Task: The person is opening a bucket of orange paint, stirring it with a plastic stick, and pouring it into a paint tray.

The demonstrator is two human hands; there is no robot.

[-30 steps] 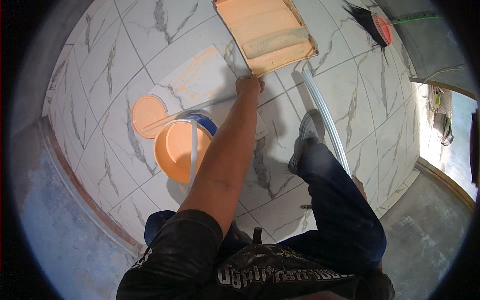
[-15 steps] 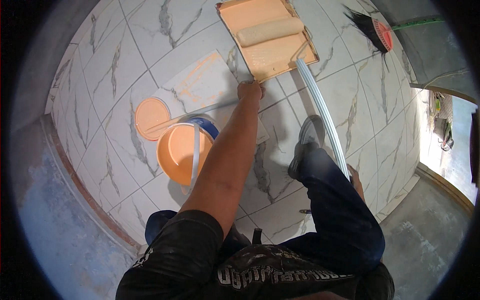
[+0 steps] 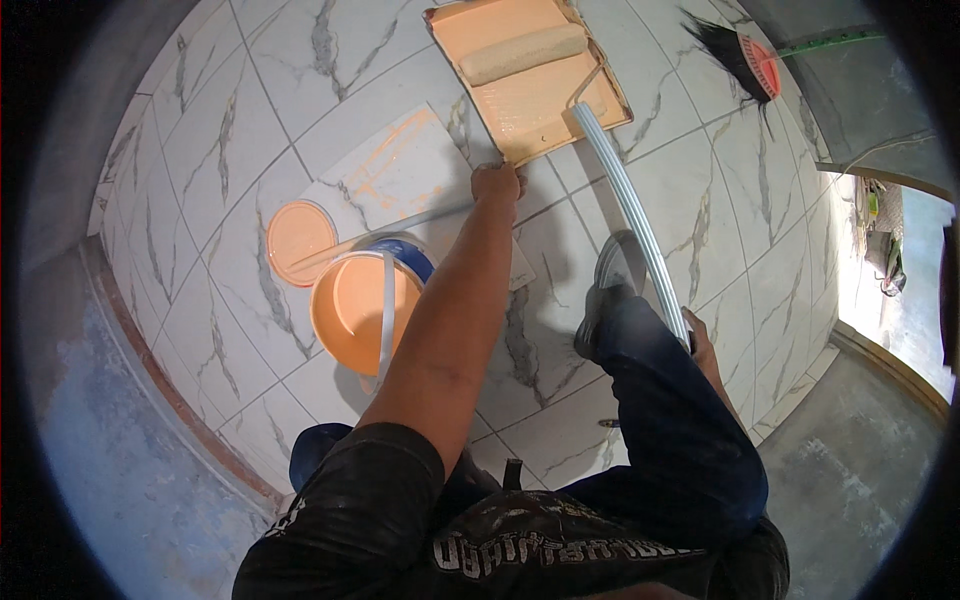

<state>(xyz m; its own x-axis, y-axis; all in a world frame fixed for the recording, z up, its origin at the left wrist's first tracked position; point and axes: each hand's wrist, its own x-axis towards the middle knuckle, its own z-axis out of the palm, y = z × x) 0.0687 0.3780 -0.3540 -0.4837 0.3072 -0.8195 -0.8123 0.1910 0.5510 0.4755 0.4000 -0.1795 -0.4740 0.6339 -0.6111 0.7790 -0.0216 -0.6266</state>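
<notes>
A paint tray (image 3: 540, 108) coated with peach paint lies on the tiled floor at the far middle. My left hand (image 3: 497, 183) reaches out to its near corner, fingers closed on the rim. Across the tray rests a paint roller (image 3: 524, 55), its fuzzy sleeve covered in paint. From its wire frame a ribbed, whitish pole (image 3: 634, 205) runs back toward me, past my shoe. My right hand (image 3: 706, 348) is wrapped round the pole's near end beside my knee, partly hidden by my leg.
Left of my forearm stands a bucket (image 3: 345, 315) of peach paint, its round lid (image 3: 301, 242) beyond it. A paint-smeared white board (image 3: 385, 165) lies near the bucket. A broom head (image 3: 757, 68) is at the far right; a bright doorway (image 3: 860, 255) opens on the right.
The roller has slid slightly left in the tray, and the far end of its pole has swung left. My right hand has come further into view; my left hand stays at the tray's corner.
</notes>
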